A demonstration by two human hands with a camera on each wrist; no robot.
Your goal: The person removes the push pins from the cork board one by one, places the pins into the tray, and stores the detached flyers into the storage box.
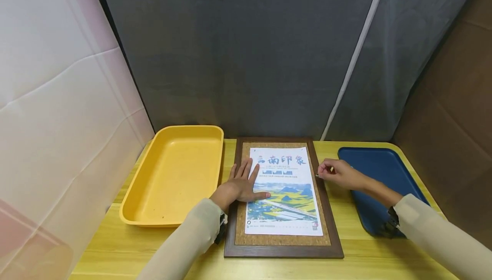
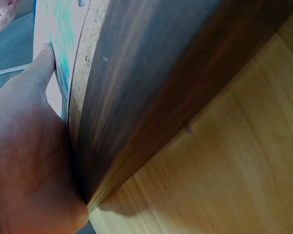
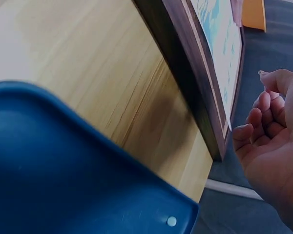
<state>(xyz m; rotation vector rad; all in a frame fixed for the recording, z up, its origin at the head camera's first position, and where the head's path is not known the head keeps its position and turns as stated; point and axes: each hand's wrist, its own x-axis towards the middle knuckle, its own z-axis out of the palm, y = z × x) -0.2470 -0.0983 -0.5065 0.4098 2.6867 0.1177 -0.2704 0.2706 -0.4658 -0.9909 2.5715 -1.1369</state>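
Note:
A printed poster with blue characters and a landscape lies on a cork board in a dark wooden frame. Small marks like pins show at its top corners. My left hand rests on the poster's left side with its fingers spread, its palm over the frame's left edge. Beside the right edge of the frame, my right hand pinches a tiny pin between thumb and forefinger, its other fingers curled. Most of the pin is hidden by the fingertips.
A deep yellow tray stands on the wooden table left of the frame. At the right lies a blue tray, with a small pale round piece near its corner. A grey curtain hangs behind the table.

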